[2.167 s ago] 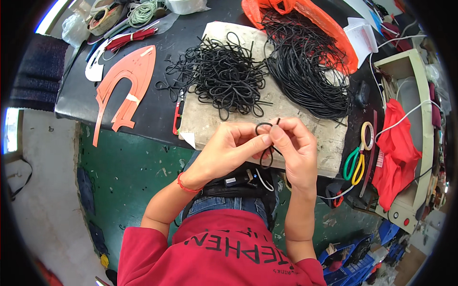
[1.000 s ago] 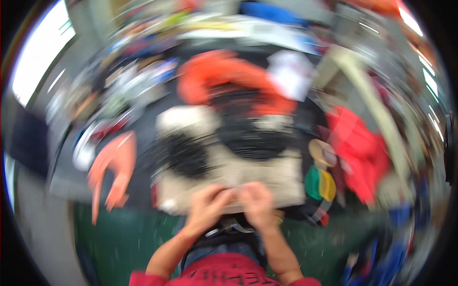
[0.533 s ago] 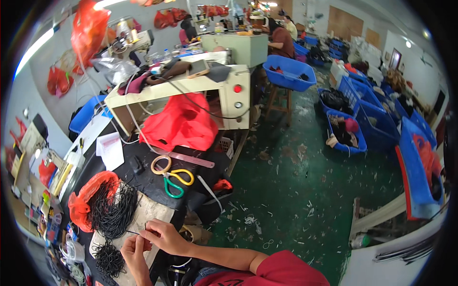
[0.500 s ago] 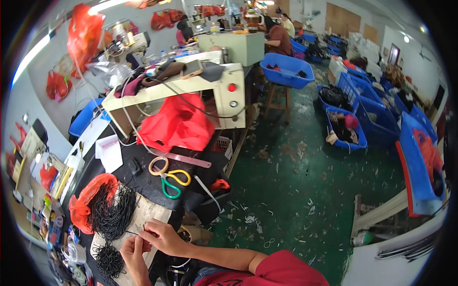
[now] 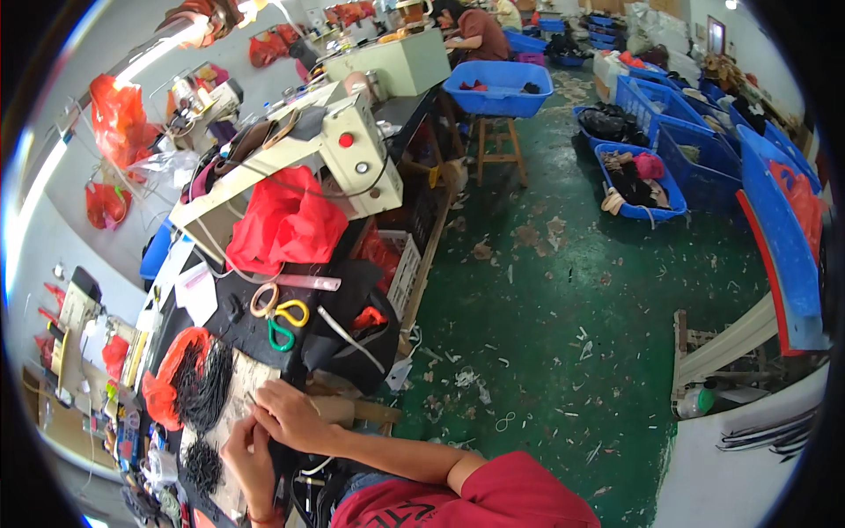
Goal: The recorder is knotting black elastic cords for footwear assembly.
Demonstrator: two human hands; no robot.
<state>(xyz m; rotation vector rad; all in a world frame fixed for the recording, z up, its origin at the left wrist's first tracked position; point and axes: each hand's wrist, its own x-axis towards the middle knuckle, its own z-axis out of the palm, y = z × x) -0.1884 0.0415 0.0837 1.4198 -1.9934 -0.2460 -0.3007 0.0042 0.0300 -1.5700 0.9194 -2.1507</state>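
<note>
Close together over a pale wooden board [image 5: 253, 377], my left hand [image 5: 248, 456] and my right hand [image 5: 290, 415] pinch at a short, thin black cord [image 5: 252, 399]. Only a bit of it shows at the fingertips; the rest is hidden by my fingers. To the left, a large bundle of black cords [image 5: 208, 387] lies partly on a red plastic bag [image 5: 162, 398]. A smaller black bundle [image 5: 202, 466] lies nearer, beside my left hand. Beyond the board rest scissors [image 5: 280, 319] with yellow, green and tan-wrapped handles.
A sewing machine [image 5: 356, 154] stands behind, red cloth [image 5: 286, 220] draped under its arm. A translucent ruler [image 5: 308, 282] lies near the scissors. On the right, blue tubs [image 5: 641, 187] stand on the littered green floor [image 5: 537, 317]. A stool [image 5: 500, 145] holds another blue basin [image 5: 498, 88].
The view has swung, so the surroundings appear shifted left and upward. Both hands stay pinched together over the board; less of the cord shows beside the fingertips.
</note>
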